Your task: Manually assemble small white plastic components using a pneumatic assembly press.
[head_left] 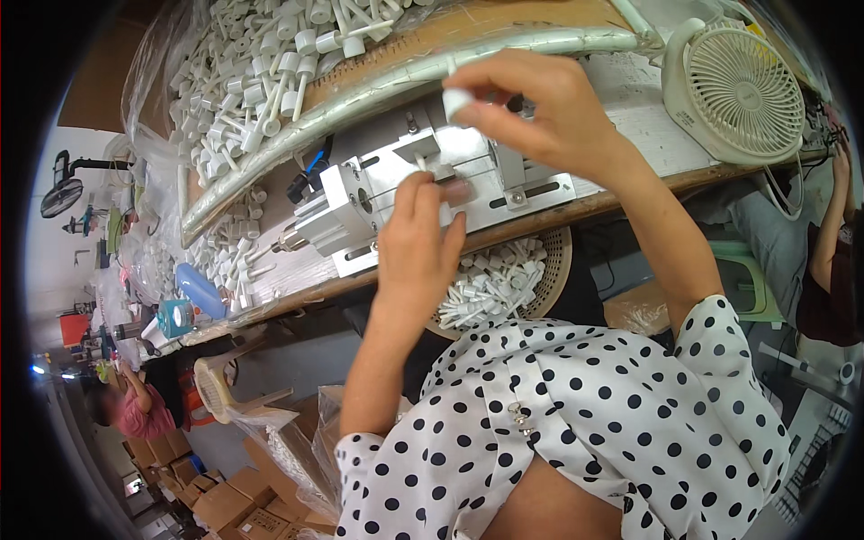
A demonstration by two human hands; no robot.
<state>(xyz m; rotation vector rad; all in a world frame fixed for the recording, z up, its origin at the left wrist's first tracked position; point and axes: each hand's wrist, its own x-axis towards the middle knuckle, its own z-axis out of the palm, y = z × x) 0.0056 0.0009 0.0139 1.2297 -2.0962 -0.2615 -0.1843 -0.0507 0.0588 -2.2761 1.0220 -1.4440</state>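
Observation:
Between the thumb and fingers of my right hand (549,112) is a white plastic stemmed cap (456,103), raised above the far side of a silver metal jig (472,184). My left hand (416,243) is low over the middle of that jig, fingers curled and pinching. A short white stem (420,163) shows just past its fingertips, and a bit of white shows under the fingers. The fingertips are partly blurred, so the left hand's grip on that white part is hard to make out.
A clear-wrapped frame (396,97) borders a big heap of white stemmed caps (270,85). A round basket (560,279) of similar parts sits below the table edge. At the right stands a white fan (742,90). A blue bottle (200,290) lies left; other people are at both sides.

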